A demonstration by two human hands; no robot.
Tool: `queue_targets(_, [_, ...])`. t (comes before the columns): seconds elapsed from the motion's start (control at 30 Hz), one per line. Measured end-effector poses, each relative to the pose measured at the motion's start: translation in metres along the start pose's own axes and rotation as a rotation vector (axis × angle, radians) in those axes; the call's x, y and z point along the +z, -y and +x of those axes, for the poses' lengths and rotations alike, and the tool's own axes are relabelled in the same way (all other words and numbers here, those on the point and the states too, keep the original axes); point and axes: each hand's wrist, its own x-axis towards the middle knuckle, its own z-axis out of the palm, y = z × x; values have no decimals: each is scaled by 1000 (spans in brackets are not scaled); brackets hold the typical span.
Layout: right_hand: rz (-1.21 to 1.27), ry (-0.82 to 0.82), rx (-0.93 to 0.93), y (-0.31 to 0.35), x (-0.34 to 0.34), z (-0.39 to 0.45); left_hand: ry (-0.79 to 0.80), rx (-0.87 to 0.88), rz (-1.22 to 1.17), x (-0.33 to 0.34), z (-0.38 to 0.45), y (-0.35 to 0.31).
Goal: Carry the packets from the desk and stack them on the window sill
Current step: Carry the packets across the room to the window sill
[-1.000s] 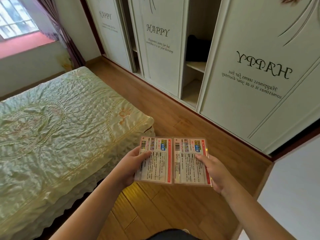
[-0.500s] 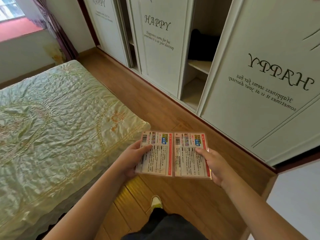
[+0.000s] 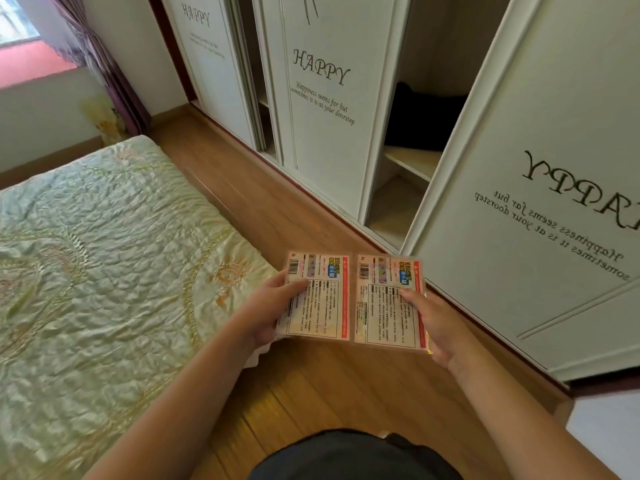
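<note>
Packets [image 3: 353,299] carried side by side toward the window sill [image 3: 31,64]
Left hand [image 3: 266,306] and right hand [image 3: 440,327] each grip an outer edge, keeping both flat for stacking

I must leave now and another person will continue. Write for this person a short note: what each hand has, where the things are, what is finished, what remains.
Left hand: holds the left packet by its left edge, thumb on top.
Right hand: holds the right packet by its right edge, thumb on top.
Both packets are side by side, printed backs up, in the aisle between the bed and the wardrobe.
Done: packets picked up and in transit.
Left: walk to the window sill, far left beyond the bed, and stack them there. Nothing shows on the visible part of the sill yet.
</note>
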Motion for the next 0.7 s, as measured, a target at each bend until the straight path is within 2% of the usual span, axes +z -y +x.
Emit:
queue_targets(0.37, [37,85,2,71,-47,124,-74,0,-17,42,108,-61])
queue_targets(0.7, [60,189,15,129,-75,210,-129,57,-61,67,170,-111])
